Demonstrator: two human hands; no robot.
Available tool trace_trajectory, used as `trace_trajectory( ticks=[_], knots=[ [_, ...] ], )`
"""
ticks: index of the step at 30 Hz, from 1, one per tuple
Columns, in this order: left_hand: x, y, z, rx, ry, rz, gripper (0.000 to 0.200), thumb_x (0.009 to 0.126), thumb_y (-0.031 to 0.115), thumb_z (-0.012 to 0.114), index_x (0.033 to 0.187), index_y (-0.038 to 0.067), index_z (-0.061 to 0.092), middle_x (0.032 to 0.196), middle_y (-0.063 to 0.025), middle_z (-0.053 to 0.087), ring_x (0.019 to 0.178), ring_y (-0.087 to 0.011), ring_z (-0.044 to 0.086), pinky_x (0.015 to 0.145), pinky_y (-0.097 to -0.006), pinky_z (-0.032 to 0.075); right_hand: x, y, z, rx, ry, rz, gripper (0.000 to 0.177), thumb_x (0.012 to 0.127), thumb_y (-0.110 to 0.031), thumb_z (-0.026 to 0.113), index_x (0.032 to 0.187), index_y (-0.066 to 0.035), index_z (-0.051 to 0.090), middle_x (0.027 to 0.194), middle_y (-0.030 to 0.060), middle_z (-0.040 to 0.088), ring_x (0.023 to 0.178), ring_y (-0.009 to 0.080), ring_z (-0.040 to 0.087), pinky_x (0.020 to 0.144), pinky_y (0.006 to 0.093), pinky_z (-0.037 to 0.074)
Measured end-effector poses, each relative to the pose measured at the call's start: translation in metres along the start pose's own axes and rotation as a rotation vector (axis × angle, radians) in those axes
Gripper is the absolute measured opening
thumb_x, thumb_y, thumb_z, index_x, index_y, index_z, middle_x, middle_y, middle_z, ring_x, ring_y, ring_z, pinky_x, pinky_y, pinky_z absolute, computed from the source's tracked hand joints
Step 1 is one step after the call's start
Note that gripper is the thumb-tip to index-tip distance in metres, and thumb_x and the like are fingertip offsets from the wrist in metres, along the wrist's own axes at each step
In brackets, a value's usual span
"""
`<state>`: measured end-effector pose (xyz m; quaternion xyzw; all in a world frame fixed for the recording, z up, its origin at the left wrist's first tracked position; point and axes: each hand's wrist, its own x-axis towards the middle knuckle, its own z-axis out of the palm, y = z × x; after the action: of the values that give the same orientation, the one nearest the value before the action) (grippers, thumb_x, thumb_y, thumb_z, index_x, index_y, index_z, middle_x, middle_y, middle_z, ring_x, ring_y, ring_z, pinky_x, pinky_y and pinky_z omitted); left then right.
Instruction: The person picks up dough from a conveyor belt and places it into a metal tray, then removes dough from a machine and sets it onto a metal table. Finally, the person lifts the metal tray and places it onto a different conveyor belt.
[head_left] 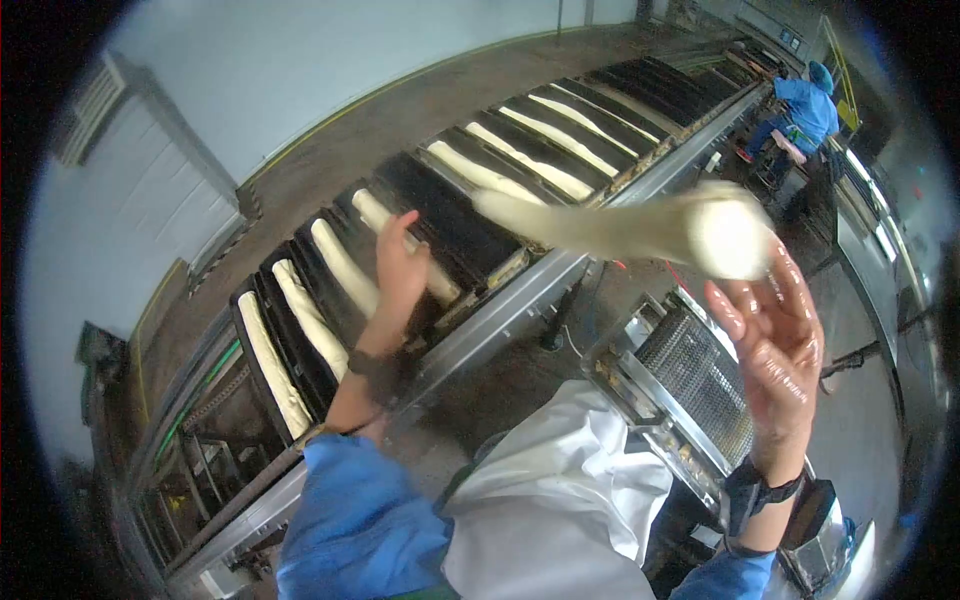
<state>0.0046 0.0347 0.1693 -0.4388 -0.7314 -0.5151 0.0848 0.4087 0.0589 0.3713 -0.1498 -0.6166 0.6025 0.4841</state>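
Observation:
A long pale roll of dough, smeared by motion, stretches through the air from over the black trays to my right hand. That hand is open, wet and shiny, its fingers spread right at the dough's thick near end. My left hand is open and somewhat blurred, reaching over the tray line. It overlaps a dough roll lying in a tray. Just right of it is a black tray whose bare dark surface shows. More rolls, such as this dough roll, lie lengthwise in trays at the left.
The trays ride on a metal-railed conveyor running from lower left to upper right. A machine with a metal mesh belt stands between me and the right side. A person in blue sits farther along, near a long metal counter.

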Motion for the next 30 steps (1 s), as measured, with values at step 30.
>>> trace_trajectory(
  ticks=[30],
  knots=[
    [0.141, -0.068, 0.057, 0.488, 0.208, -0.598, 0.049, 0.080, 0.005, 0.052, 0.129, 0.001, 0.053, 0.124, -0.0204, 0.060, 0.117, -0.0318, 0.056, 0.098, -0.0380, 0.042, 0.000, 0.144, -0.248, -0.311, 0.129, 0.625, 0.033, 0.080, 0.015, 0.059, 0.111, 0.003, 0.060, 0.112, 0.0089, 0.061, 0.100, 0.0165, 0.059, 0.085, 0.0281, 0.049]
  ],
)
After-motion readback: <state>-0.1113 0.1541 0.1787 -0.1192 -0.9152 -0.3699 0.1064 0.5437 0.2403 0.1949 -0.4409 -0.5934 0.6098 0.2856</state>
